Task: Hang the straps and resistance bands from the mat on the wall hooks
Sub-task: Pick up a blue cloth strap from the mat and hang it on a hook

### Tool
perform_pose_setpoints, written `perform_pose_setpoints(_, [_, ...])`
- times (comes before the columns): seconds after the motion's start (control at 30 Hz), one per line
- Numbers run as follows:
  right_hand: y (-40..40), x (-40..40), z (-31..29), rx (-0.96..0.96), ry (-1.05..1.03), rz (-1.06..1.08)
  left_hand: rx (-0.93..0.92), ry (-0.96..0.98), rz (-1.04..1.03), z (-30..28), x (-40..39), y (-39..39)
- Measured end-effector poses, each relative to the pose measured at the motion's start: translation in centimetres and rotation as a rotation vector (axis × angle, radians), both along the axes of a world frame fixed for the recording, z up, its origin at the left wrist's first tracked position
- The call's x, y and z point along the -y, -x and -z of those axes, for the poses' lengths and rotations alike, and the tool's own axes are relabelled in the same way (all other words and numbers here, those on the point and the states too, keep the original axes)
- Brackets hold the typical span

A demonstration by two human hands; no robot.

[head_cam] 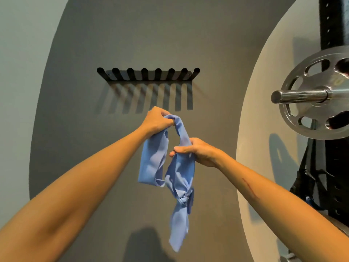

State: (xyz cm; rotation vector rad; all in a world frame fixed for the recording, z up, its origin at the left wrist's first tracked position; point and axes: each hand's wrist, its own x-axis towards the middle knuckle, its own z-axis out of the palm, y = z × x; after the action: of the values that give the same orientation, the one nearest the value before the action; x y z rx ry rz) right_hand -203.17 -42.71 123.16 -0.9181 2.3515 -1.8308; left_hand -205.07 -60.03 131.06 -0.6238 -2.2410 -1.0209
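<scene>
A light blue resistance band (175,178), knotted near its lower end, hangs between both hands in front of the grey wall. My left hand (157,120) pinches the top of its loop, just below the rack. Lower and to the right, my right hand (196,151) grips the other side of the loop. A black rack of wall hooks (148,74) with several bare pegs is mounted above the hands. The mat is out of view.
A barbell end (298,96) with a steel weight plate (319,91) juts in at the right, on a black rack upright (334,23). Black straps (307,178) hang below the plate. A dark shadow falls on the wall's lower middle.
</scene>
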Motion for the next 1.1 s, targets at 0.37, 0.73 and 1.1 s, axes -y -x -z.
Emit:
perform_pose_setpoints(0.37, [11.6, -9.8, -12.4, -0.608, -0.231, 0.512, -0.263, -0.314, -0.274, -7.8, -6.1, 11.6])
perform_pose_setpoints(0.73, [17.8, -12.9, -24.7, -0.935, -0.194, 0.780, 0.286, -0.262, 0.470, -13.1, -7.5, 16.1])
perform_pose_setpoints(1.1, [21.4, -11.8, -29.2, -0.873, -0.065, 0.762, -0.453, -0.631, -0.138, -16.3, -14.2, 18.8])
